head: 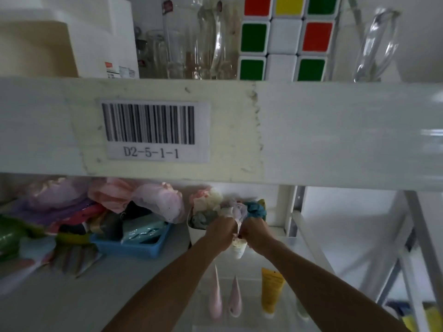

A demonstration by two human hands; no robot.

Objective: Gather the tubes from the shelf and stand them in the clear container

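Both our hands were closed on one white tube (238,248) — our left hand (219,233) and right hand (255,232) pinched its upper end between them, its cap end hanging down toward the clear container (297,245) below. We held it just in front of a white pot of fabric scraps (201,230) on the lower shelf (72,295).

Three tubes already stood in the container: two pink tubes (215,298) side by side, and a yellow tube (271,291) to their right, caps down. A pale shape further right may have been another, though we could not tell. By our reckoning the job was well along — the white tube still had to go in, and we saw no loose tubes left on the shelf, though the shelf beam (335,130) hid much of it.
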